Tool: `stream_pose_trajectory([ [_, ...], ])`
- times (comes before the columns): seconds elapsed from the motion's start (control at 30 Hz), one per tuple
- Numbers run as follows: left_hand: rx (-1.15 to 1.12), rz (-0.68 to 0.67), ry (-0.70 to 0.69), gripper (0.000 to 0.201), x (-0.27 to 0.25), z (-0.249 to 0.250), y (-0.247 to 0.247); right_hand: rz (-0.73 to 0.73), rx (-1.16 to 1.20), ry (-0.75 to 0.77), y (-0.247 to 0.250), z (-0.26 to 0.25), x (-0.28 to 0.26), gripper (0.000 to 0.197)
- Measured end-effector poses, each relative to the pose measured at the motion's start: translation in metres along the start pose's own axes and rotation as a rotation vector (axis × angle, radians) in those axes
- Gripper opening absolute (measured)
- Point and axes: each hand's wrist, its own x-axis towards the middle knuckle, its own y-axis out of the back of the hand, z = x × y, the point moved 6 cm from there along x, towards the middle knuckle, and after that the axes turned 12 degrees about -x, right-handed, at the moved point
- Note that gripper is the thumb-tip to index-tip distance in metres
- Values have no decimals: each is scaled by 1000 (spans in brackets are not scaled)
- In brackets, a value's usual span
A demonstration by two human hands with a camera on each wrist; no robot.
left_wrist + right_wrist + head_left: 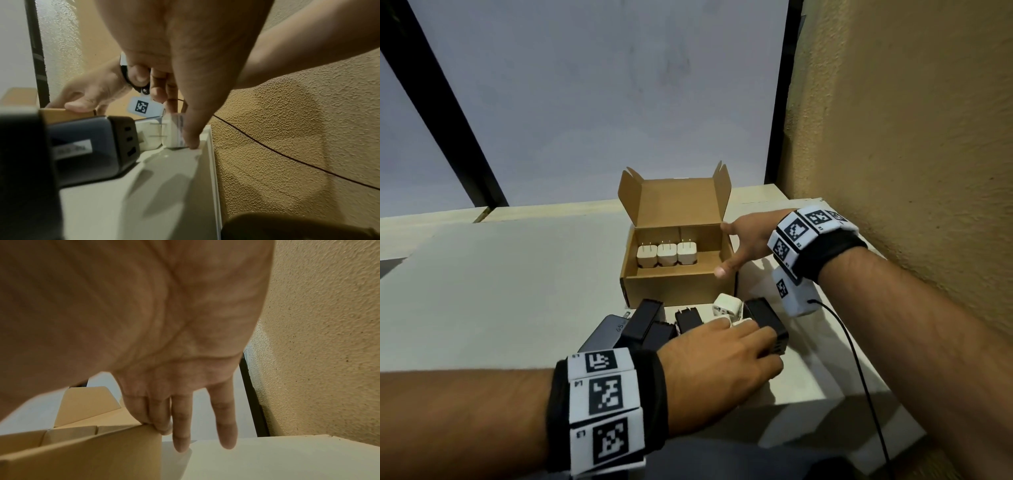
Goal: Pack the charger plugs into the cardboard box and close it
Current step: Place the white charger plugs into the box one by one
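The open cardboard box (674,287) stands mid-table with its lid up, and three white charger plugs (667,255) sit in a row inside, prongs up. My right hand (739,246) holds the box's right wall, thumb at the front corner and fingers (162,425) curled over the rim. In front of the box my left hand (753,342) reaches into the loose pile. Its thumb and fingers close around a white charger plug (171,131) lying on its side. The hand hides most of this plug in the head view.
Loose beside my left hand lie black chargers (643,318) (767,318), a grey one (602,332) and another white one (727,303). A textured wall (911,137) runs close on the right. A thin black cable (859,359) crosses the table's right edge.
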Motion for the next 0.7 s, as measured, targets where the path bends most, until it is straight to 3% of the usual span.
stream_pose_trajectory([
  [0.13, 56, 29, -54, 22, -6, 2, -4, -24, 6, -1, 0, -1, 0, 110],
  [0.3, -67, 120, -55, 40, -16, -1, 24, -55, 52, -32, -1, -1, -4, 112],
  [0.43, -332, 294, 52, 37, -18, -41, 73, -75, 63, -26, 2, -3, 1, 90],
  [0.53, -332, 421, 138, 39, -14, -87, 98, -58, 84, 37, 2, -3, 3, 119],
  [0.57, -328, 431, 207, 44, -12, -102, 101, -63, 105, 41, 2, -5, 0, 122],
  [0.63, -314, 415, 342, 51, -6, -130, 104, -84, 135, 24, 0, -4, -4, 108],
  [0.7, -248, 389, 374, 44, 2, -147, 105, -85, 134, 11, -2, -3, -2, 105],
])
